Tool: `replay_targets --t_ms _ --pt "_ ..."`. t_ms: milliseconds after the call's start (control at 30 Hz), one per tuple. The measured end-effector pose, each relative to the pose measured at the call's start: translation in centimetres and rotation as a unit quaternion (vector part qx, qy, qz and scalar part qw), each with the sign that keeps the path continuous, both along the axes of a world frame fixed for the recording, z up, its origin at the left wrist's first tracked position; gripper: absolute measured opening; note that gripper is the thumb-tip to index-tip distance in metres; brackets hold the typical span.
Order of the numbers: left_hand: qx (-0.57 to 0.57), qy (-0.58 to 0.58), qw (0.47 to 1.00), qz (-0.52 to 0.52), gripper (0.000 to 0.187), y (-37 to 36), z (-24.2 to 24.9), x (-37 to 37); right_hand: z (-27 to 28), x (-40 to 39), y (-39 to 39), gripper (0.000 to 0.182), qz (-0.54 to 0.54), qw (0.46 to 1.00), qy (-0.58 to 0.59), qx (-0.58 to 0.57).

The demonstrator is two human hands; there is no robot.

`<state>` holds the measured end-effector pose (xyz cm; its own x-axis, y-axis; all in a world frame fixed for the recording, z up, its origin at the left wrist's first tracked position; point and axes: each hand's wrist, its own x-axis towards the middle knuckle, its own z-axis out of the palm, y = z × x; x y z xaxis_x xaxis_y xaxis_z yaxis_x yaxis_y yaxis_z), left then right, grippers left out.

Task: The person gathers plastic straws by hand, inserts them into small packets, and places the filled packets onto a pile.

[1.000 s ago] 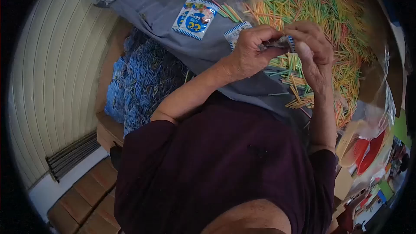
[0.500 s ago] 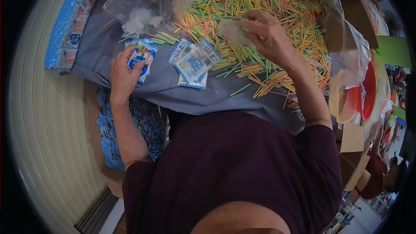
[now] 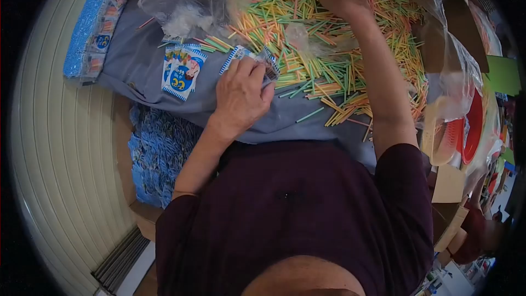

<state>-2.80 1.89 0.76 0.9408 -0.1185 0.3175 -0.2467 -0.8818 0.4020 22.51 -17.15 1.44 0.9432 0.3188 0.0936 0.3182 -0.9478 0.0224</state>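
My left hand (image 3: 241, 96) rests over several small blue-and-white printed packets (image 3: 236, 55), its fingers curled around them. Their corners stick out beyond the fingertips. Left of it, a few more packets (image 3: 182, 71) overlap on the grey cloth. My right hand (image 3: 345, 0) reaches into the far part of a big heap of thin coloured sticks (image 3: 334, 60), yellow, green, orange and pink. The fingers of that hand are hidden, so its grip does not show. A crumpled piece of clear plastic (image 3: 298, 35) lies on the sticks between the hands.
Grey cloth (image 3: 137, 71) covers the work surface. A clear bag (image 3: 183, 0) lies at the back, and a pack of packets (image 3: 90, 35) stands at the left edge. Below sits a carton of blue wrappers (image 3: 159, 153). Right are baskets (image 3: 446, 137) and another person (image 3: 471, 233).
My left hand has moved right, from the left packets to the middle ones. The right hand has let go of the clear plastic and moved farther into the stick heap.
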Motion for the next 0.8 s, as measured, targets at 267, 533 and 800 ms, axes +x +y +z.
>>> replay_targets --t_ms 267,533,800 --pt "0.071 -0.057 0.995 0.036 0.029 -1.5 -1.2 -1.3 -0.3 2.0 -0.7 0.047 -0.001 1.000 0.026 -0.012" --pt "-0.102 -0.125 0.987 0.000 0.018 0.0 -2.0 -0.8 -1.2 2.3 -4.1 0.047 0.027 0.999 -0.022 -0.015" --pt "-0.186 -0.073 0.980 -0.005 0.017 0.9 -2.0 -0.6 -2.2 3.1 -7.2 0.058 -0.022 0.977 0.057 0.205"
